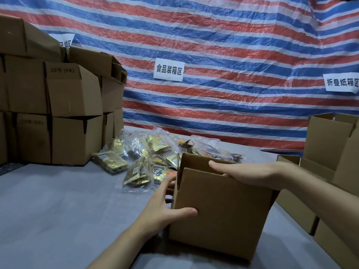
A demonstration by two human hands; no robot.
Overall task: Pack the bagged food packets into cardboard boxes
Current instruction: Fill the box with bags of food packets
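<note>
An open brown cardboard box [221, 210] stands on the grey table, its top flaps up. My left hand [165, 208] holds its left side, thumb across the front face and fingers round the left wall. My right hand [246, 172] lies over the open top, fingers stretched along the near flap's rim and thumb down inside. Behind the box lies a heap of clear bags [147, 158] filled with gold and orange food packets. The box's inside is hidden.
Closed cardboard boxes [64, 113] are stacked high at the left. Several open empty boxes [330, 152] stand at the right edge. A striped tarp [213, 45] with paper signs hangs behind. Grey table surface [68, 210] lies at front left.
</note>
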